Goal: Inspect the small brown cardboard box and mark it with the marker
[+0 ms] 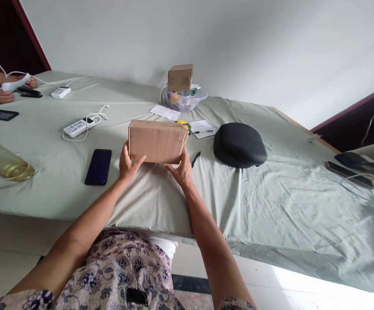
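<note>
The light is soft, with glare whitening the lower-right floor (303, 295).

Extends the left arm (93, 217) and right arm (210, 232) forward, forearms slanting inward. Holds the left hand (127, 167) and right hand (182, 172) apart, roughly level, thumbs (139, 162) pointing toward each other, fingers partly hidden in a two-sided grip.

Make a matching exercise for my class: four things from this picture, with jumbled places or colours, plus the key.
1. Nearer box
2. Case
3. Basin
4. Bottle

A. Near the wall, below the farther box
B. Green-topped, by the picture's left edge
C. Held between left hand and right hand
D. Black, right of both hands

Pairs: 1-C, 2-D, 3-A, 4-B
</note>
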Action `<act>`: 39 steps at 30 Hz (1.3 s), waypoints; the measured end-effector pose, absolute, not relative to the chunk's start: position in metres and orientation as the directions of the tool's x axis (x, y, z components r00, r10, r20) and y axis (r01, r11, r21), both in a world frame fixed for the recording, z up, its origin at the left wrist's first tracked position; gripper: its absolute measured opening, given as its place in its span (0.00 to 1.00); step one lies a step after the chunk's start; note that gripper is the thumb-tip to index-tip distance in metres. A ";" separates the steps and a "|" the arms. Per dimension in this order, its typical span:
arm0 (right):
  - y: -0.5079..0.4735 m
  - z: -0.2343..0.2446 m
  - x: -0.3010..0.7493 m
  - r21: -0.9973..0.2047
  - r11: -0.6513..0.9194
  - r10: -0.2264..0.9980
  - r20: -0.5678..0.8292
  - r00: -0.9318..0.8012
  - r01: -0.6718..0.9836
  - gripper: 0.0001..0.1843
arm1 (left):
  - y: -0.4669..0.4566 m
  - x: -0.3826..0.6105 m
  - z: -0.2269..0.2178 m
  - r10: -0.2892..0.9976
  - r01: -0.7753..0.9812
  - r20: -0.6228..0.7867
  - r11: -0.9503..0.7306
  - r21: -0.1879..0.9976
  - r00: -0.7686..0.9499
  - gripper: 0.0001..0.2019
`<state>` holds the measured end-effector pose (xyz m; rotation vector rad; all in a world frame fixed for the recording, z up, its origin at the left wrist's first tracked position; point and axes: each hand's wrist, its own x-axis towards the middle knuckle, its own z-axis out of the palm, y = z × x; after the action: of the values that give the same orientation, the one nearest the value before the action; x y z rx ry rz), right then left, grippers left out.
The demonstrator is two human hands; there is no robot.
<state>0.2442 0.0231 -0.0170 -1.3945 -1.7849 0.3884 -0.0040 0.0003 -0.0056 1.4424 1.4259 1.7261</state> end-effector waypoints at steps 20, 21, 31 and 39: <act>0.003 -0.002 0.211 -0.783 0.138 0.900 0.355 0.253 0.607 0.58 | -0.008 0.027 -0.001 0.768 0.345 0.428 -0.284 0.895 -0.476 0.50; 0.004 -0.001 0.213 -0.789 0.142 0.900 0.354 0.255 0.597 0.57 | -0.007 0.026 -0.001 0.771 0.338 0.426 -0.288 0.896 -0.473 0.49; 0.001 0.004 0.222 -0.775 0.404 0.843 0.522 0.132 0.485 0.35 | 0.005 -0.002 0.000 0.741 0.380 0.504 -0.355 0.854 -0.442 0.41; -0.010 0.002 0.206 -0.628 0.633 0.718 0.695 -0.040 0.453 0.24 | 0.014 -0.002 -0.005 0.767 0.589 0.557 -0.300 0.750 -0.318 0.37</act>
<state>0.2064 -0.0100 0.0016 -0.9717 -1.6786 0.2804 -0.0018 0.0142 -0.0050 1.7305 1.7540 1.6811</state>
